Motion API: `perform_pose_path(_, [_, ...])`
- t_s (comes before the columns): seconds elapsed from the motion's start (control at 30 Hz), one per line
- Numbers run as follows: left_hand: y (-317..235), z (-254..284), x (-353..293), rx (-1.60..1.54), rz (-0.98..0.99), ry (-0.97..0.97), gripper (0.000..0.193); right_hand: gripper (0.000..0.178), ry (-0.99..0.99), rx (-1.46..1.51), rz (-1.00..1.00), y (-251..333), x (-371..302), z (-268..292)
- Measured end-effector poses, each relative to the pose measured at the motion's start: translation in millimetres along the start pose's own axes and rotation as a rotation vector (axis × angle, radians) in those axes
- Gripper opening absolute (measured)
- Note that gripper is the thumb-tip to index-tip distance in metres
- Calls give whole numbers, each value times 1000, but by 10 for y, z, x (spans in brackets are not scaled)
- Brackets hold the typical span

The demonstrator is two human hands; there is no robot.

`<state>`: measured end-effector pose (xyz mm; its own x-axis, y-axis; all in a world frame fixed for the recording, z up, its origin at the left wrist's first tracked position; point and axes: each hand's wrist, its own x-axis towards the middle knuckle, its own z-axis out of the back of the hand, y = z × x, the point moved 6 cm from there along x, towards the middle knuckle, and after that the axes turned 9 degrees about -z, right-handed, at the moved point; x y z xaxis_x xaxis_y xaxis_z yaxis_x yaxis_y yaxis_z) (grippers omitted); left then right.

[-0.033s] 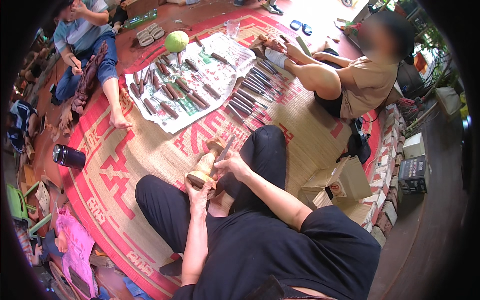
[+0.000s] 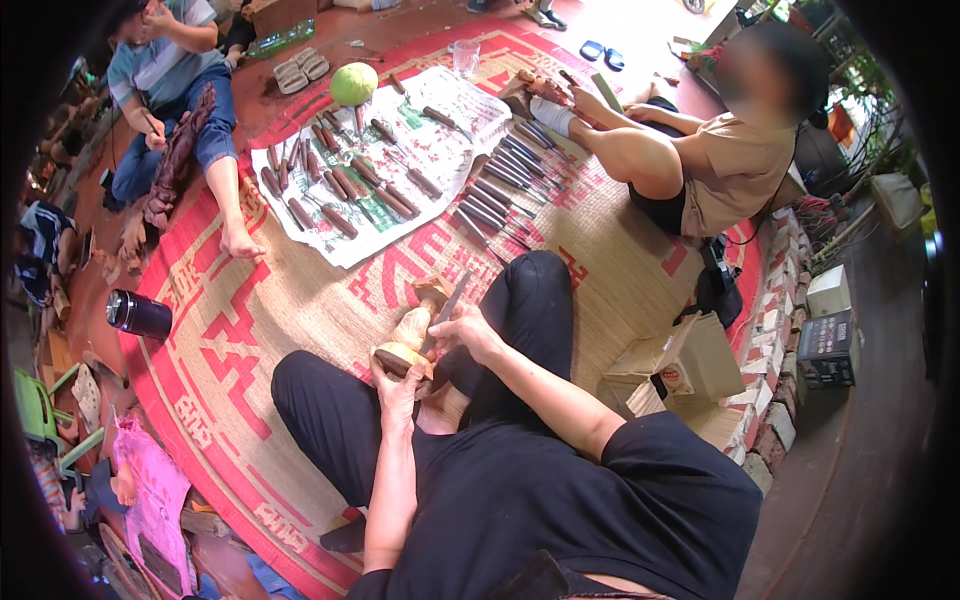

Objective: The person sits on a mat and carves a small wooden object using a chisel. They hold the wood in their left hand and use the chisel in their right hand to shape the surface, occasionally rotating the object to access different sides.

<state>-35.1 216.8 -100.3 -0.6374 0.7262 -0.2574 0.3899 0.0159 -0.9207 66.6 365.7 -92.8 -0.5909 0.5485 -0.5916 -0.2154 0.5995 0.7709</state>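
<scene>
A pale wood carving (image 2: 412, 330), with a rounded middle and broader ends, stands tilted between my knees. The fingers of my left hand (image 2: 398, 385) are wrapped round its near, darker end. On the carving's right side, my right hand (image 2: 468, 332) is closed round a flat grey file-like tool (image 2: 456, 292), whose narrow tip points up and away from me. That tool lies along or close beside the wood; whether it touches cannot be made out. My right fingertips are partly hidden behind the carving and the tool.
Beyond my knees, several brown-handled carving tools (image 2: 385, 195) lie on a white printed sheet (image 2: 350, 250), with more chisels (image 2: 495, 190) beside it. An opened cardboard box (image 2: 700, 365) is at my right, a dark flask (image 2: 138, 313) at left. Two people sit carving across the patterned mat (image 2: 330, 290).
</scene>
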Motion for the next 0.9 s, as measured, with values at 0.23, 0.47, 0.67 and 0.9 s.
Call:
perform_pose_path(0.23, [-48, -35, -15, -31, 6, -16, 107, 17, 116, 28, -41, 81, -100, -145])
perform_pose_path(0.47, [63, 29, 14, -33, 19, -19, 107, 18, 39, 24, 3, 156, -112, -83])
perform_pose_path(0.67, [120, 51, 32, -18, 19, 11, 104, 17, 38, 36, -24, 21, -2, -40])
perform_pose_path(0.9, [61, -1, 18, -41, 19, 9, 106, 20, 97, 45, -21, 52, -16, -120])
